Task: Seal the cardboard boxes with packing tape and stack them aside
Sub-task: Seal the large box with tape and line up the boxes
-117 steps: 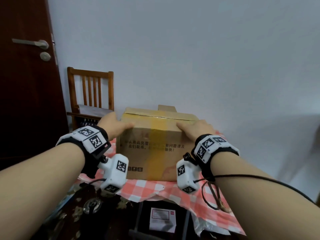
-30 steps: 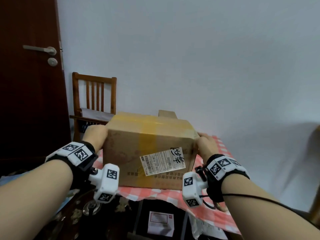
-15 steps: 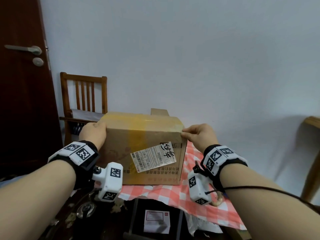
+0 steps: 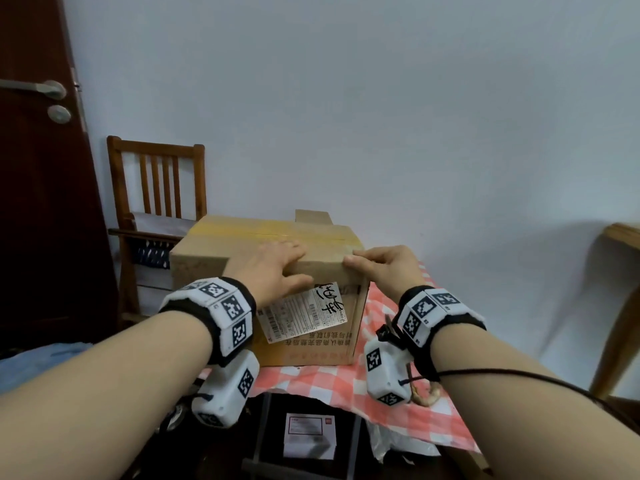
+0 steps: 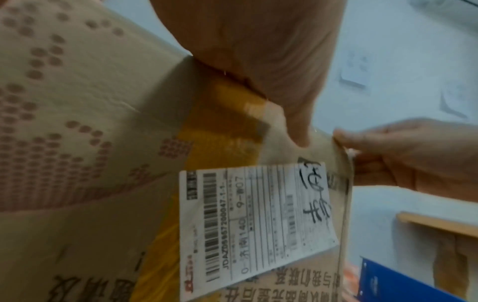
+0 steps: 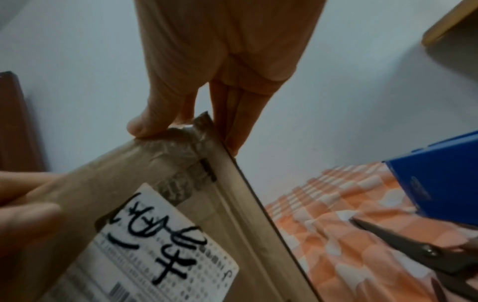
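Observation:
A brown cardboard box (image 4: 207, 258) stands on the red-checked tablecloth (image 4: 346, 382), its top seam covered by yellowish packing tape (image 4: 263, 231). A white shipping label (image 4: 304, 317) is on the face toward me. My left hand (image 4: 277, 266) lies flat on the top front edge, fingers straight, thumb (image 5: 297, 126) down the front face. My right hand (image 4: 375, 268) pinches the box's top right corner, thumb (image 6: 145, 126) on the front and fingers (image 6: 232, 132) on the side, over crumpled clear tape (image 6: 186, 139). No tape roll is in view.
A wooden chair (image 4: 156, 188) and a dark door (image 4: 34, 202) stand behind on the left. Another cardboard flap (image 4: 311, 216) rises behind the box. A blue box (image 6: 439, 183) and scissors (image 6: 413, 251) lie on the cloth to the right. A wooden table edge (image 4: 623, 233) is at far right.
The box has been turned so its label face is toward me. My left hand moved from the box's left side onto the top front edge. The right hand stays at the right corner.

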Demonstrator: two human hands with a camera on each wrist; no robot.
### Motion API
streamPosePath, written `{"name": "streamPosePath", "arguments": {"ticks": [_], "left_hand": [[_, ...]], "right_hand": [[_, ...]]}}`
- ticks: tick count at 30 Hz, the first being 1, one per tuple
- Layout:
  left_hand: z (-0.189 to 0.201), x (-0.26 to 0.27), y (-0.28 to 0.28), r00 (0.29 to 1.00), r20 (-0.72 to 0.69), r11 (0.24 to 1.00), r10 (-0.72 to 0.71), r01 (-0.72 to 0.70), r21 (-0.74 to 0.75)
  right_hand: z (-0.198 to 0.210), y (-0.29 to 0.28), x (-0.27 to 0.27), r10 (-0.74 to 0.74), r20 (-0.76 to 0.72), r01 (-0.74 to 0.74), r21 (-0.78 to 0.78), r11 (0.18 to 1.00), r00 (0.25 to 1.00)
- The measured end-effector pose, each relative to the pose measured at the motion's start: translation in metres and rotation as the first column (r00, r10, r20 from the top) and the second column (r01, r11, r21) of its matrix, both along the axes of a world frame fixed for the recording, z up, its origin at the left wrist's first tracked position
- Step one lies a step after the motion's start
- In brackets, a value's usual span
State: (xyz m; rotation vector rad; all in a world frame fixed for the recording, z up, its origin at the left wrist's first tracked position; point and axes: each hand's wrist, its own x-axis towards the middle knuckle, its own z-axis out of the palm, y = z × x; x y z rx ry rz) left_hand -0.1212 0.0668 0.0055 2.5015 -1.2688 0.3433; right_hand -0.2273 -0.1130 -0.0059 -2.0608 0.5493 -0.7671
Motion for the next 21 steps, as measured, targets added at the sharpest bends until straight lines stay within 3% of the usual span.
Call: {"name": "streamPosePath", "arguments": {"ticks": [3,8,13,17,21], "left_hand": [[-0.001,0.002,-0.003,0.999,0.035,1.000,0.009,-0.009,-0.014],[-0.003,0.003,-0.001,0.999,0.035,1.000,0.002,-0.001,-0.030],[-0.006,0.005,-0.001,0.999,0.048,0.999,-0.007,0.010,-0.051],[-0.005,0.006,-0.001,0.999,0.034,0.998,-0.022,0.024,-0.055],[-0.004,0.004,-0.001,1.000,0.021,0.999,-0.006,0.007,-0.046]], "right_hand": [[0.002,-0.007,0.004,-0.095,0.068,0.094,0.022,0.995,0.993],[0.010,0.001,0.020,-0.115,-0.158,0.126,0.059,0.990,0.981],[0.018,-0.009,0.029,-0.261,-0.253,0.238,-0.118,0.964,0.932],[0.013,-0.013,0.035,-0.210,-0.271,0.204,-0.049,0.978,0.939],[0.013,-0.012,0.032,-0.183,-0.266,0.160,-0.104,0.982,0.946]]}}
